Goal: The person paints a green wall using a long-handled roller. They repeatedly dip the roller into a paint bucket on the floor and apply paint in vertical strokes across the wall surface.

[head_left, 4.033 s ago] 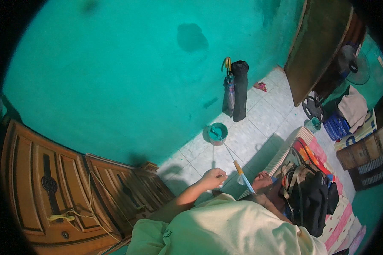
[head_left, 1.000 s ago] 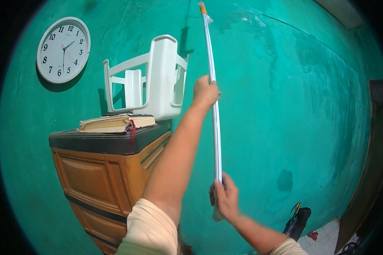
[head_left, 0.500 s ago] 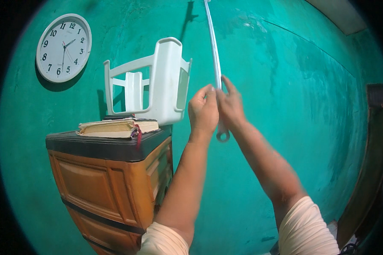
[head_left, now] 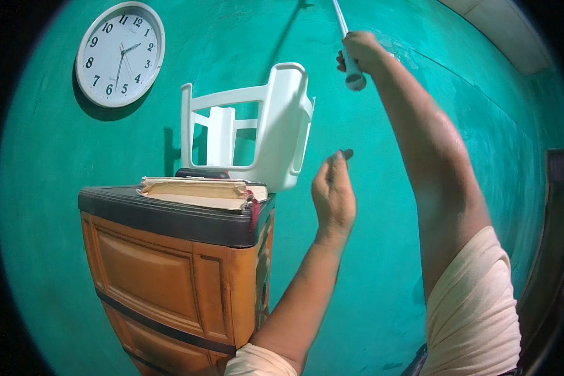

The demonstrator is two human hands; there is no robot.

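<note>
Head view. White pole [head_left: 353, 70] raised in front of the green wall [head_left: 382, 263], above and right of the white stool [head_left: 285, 125]. Long axis steep, leaning slightly left toward the top; upper end runs out of view. Rounded lower end points down and a little right, just below the right hand [head_left: 365, 51], fingers wrapped around the shaft. Left hand [head_left: 335, 194] lower, apart from the pole, fingers loosely raised and unclenched, near the stool.

round clock [head_left: 120, 55], white stool [head_left: 276, 131], book [head_left: 194, 192]
</note>
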